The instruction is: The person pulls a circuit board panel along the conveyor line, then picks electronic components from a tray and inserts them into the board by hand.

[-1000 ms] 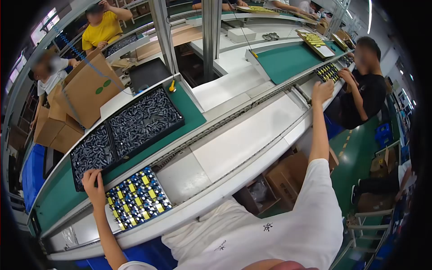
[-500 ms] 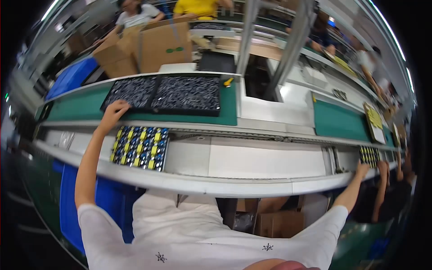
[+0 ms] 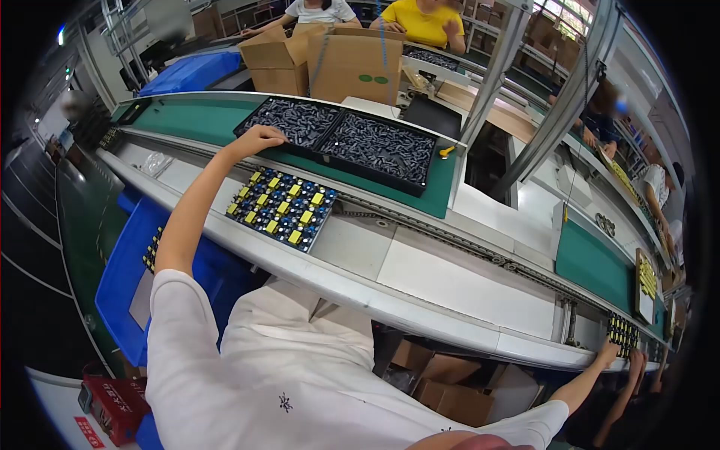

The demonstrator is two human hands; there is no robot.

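Conveyor (image 3: 450, 277) is carrying boards (image 3: 281, 208); my left hand (image 3: 259, 139) is now resting open on tray (image 3: 300, 120), right hand (image 3: 609, 351) still gripping far board (image 3: 622, 334).

Black parts tray (image 3: 300, 124) — full, flat

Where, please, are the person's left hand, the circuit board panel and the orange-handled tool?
left hand (image 3: 259, 139), head view, back of hand.
circuit board panel (image 3: 283, 208), head view, panel centre.
orange-handled tool (image 3: 447, 151), head view, its handle.
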